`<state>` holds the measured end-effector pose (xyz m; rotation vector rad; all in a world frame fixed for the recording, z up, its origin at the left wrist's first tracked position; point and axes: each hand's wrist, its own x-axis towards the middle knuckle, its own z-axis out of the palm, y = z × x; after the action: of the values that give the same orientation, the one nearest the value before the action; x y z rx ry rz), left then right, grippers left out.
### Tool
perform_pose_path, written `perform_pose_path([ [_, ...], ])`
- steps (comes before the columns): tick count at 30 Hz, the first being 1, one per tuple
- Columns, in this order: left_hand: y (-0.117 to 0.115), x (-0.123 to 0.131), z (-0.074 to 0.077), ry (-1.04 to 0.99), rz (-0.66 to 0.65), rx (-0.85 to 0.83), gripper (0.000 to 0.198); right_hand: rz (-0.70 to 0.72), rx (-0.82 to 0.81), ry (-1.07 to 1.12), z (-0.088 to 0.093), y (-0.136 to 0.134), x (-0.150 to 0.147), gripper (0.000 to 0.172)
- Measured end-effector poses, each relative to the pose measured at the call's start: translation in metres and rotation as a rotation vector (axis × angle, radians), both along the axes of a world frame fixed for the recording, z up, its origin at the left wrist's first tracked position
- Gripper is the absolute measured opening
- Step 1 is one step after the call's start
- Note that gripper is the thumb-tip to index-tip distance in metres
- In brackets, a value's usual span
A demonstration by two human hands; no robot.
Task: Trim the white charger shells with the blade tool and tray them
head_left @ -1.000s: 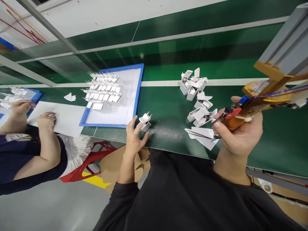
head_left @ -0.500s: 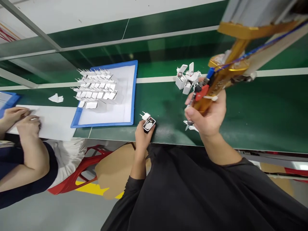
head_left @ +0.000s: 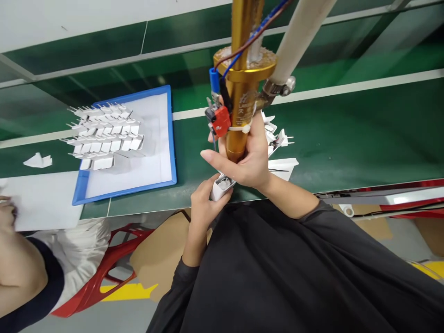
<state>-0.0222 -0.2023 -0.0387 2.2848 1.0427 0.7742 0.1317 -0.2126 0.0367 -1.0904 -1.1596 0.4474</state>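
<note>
My left hand (head_left: 204, 203) grips an open white plug charger housing (head_left: 219, 188) near the table's front edge. Components show inside the housing, partly covered by my other hand. Wrapped around a gold glue gun (head_left: 239, 111), my right hand (head_left: 251, 162) holds it nearly upright just above the housing. A red switch (head_left: 220, 121) and blue and brown wires are fixed to the gun. Its tip is hidden behind my right thumb, so I cannot tell whether it touches the charger. More open white chargers (head_left: 282, 138) lie behind my right wrist.
A blue-rimmed tray (head_left: 173, 157) at left holds rows of white chargers (head_left: 107, 134). A thick pale hose (head_left: 301, 41) rises from the gun. White paper scraps (head_left: 38, 160) lie far left, near a co-worker's hand (head_left: 7, 215). A red chair (head_left: 100, 273) stands below the table.
My right hand has brought the glue gun leftward, from the right side to over the charger in my left hand. The view has shifted, and the co-worker's hands are now mostly out of frame.
</note>
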Motion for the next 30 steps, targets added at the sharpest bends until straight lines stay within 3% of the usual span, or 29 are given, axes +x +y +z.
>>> perform_pose_path([
  [7,-0.0013,0.0031,0.0071,0.006,-0.039,0.047,0.035,0.101,0.198,0.058,-0.0009,0.0044,0.0028,0.029],
  [15,-0.0014,0.0039,0.0057,0.03,-0.025,0.034,0.036,0.073,0.062,-0.026,0.0055,-0.0049,0.0088,0.03],
  [23,-0.001,0.0034,0.0047,0.045,-0.033,0.042,0.036,0.093,0.072,0.005,0.0018,0.0005,0.0055,0.026],
  [30,-0.0003,0.0014,0.0002,-0.013,-0.029,-0.027,0.033,0.103,0.073,0.005,0.0059,-0.0042,0.0054,0.033],
])
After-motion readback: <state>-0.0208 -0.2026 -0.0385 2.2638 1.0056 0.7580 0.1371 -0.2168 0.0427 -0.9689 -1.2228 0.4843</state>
